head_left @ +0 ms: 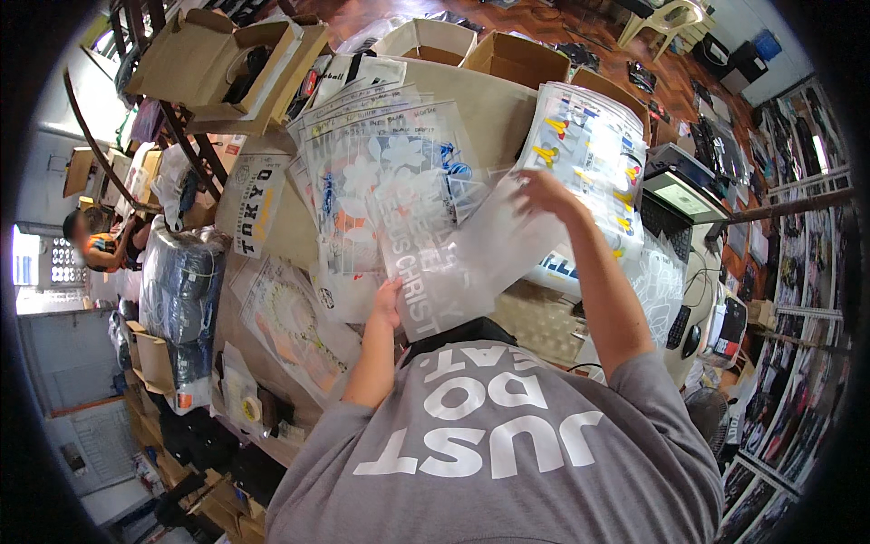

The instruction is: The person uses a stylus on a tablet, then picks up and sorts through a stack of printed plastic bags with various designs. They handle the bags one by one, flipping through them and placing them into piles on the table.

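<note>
Left hand (388, 302): raised in front of the chest, fingers closed on the lower edge of a translucent printed sheet (426, 272) bearing white lettering. Thumb and fingers pinch the sheet edge; grip narrow, not spread.

Right hand (544, 192): extended forward and higher, fingers curled over the top of the same translucent sheet, close to a stack of printed sheets with yellow figures (589, 145). Exact finger closure hard to judge from this angle; contact with the sheet's upper part apparent.

Sheet position: held tilted between both hands, above the cluttered work table (494, 109), overlapping a fan of similar film sheets with white flower prints (390, 163).

Surroundings: open cardboard boxes (512, 56) at the far edge of the table; a larger open carton (208, 59) at upper left; wrapped dark bundles (181, 281) on the left side; a keyboard (544, 322) just below the held sheet; a second, dark keyboard (666, 222) and a small screen (684, 192) to the right. Another person (95, 240) seated far left, well apart from both hands.
</note>
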